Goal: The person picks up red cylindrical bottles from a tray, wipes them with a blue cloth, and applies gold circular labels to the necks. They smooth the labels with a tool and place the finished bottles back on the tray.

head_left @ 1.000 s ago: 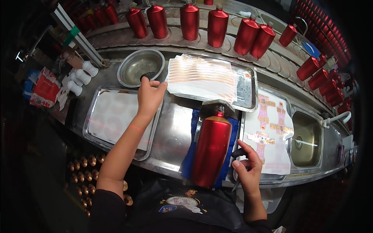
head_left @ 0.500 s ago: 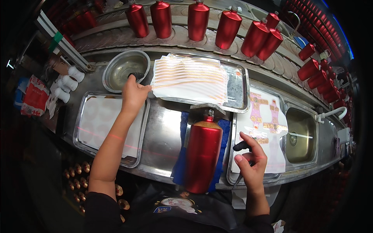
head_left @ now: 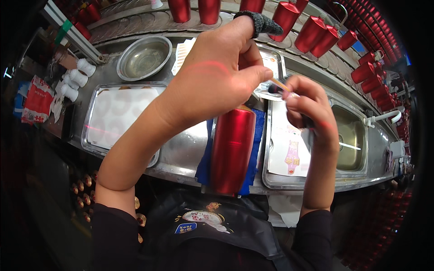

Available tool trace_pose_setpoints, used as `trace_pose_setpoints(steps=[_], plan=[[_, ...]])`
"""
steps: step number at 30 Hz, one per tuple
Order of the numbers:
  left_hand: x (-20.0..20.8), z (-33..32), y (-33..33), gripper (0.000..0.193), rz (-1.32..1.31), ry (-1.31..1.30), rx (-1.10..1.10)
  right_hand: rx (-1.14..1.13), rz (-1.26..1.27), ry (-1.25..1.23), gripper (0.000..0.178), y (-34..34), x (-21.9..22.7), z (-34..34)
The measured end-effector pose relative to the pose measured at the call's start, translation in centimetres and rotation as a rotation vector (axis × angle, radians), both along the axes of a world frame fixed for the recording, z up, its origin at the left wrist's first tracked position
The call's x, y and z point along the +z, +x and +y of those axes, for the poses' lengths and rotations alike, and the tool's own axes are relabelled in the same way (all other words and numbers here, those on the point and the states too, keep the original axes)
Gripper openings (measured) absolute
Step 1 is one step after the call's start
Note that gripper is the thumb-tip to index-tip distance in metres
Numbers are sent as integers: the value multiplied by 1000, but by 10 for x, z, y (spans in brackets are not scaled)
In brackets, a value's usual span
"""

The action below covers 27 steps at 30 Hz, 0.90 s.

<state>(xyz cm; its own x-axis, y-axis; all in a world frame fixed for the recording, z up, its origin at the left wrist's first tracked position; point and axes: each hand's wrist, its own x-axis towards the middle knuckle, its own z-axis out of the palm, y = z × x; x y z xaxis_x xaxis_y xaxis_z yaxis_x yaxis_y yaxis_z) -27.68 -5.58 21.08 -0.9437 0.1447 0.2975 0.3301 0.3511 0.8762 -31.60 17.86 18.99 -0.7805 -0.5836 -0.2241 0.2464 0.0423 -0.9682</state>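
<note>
My left hand (head_left: 217, 67), a dark knitted finger cover on one finger, is raised over the bench. Its thumb and fingers pinch one end of a thin gold strip (head_left: 280, 84). At the other end, my right hand (head_left: 314, 106) closes its fingertips on the strip. Below both hands, a tall glossy red bottle (head_left: 233, 151) rests on a blue cloth (head_left: 259, 135); my left hand hides its neck. Behind my left wrist, the sheet of gold strips (head_left: 183, 52) is mostly covered. Under my right hand, a sheet of pink and gold labels (head_left: 278, 156) lies on a metal tray.
A round metal bowl (head_left: 144, 58) and a tray with white backing paper (head_left: 122, 113) stand at the left. Red bottles (head_left: 312, 34) line a conveyor along the back. A sink (head_left: 346, 149) with a white tap (head_left: 384, 118) is at the right.
My left hand has moved from beside the bowl up and right, bringing a gold strip with it. My right hand has risen and now pinches the strip's other end.
</note>
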Motion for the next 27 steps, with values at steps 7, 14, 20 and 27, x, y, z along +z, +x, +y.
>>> trace_pose_setpoints(steps=[7, 14, 20, 27], plan=[[-49, 19, 109, 34, -212, 346, 70, -160, 151, 344, 21, 105, 8, 32], [-85, 20, 199, 34, -454, 364, 274, -26, 121, 467, 13, 161, -17, 15], [-104, 17, 202, 24, -460, 436, 331, -160, -77, 353, 10, 170, -40, 5], [-105, 11, 217, 66, -632, 229, 340, -186, -19, 366, 10, 187, -34, 2]])
